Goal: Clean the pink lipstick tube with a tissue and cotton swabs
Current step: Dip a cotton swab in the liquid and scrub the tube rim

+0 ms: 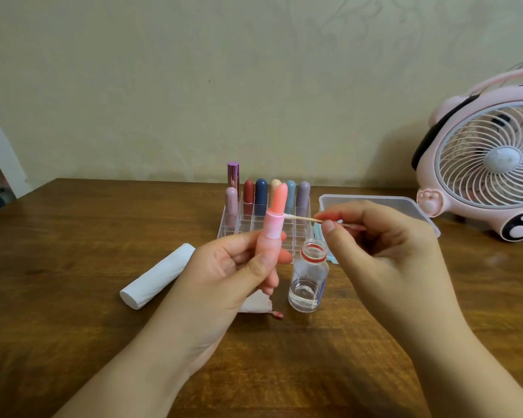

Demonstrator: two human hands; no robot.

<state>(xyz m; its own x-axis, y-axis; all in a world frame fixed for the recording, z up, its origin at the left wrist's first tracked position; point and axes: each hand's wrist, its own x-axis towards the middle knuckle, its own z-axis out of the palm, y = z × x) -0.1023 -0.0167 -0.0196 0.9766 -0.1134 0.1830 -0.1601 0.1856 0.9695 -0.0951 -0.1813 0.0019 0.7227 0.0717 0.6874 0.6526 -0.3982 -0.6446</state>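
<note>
My left hand (224,273) holds the pink lipstick tube (271,229) upright, its cap off and the coral stick wound out above the rim. A wooden cotton swab (302,218) is pinched in my right hand (384,245); its white tip touches the tube's rim on the right side. A used tissue (255,304) with pink stains lies on the table, partly hidden under my left hand. Beside it lies a used swab tip (278,315) stained red.
An open small glass bottle (308,279) of clear liquid stands between my hands. A white tissue roll (157,277) lies left. Behind are a clear organiser (239,226) with several lipsticks, a clear lidded box (375,203), and a pink fan (483,164) at right.
</note>
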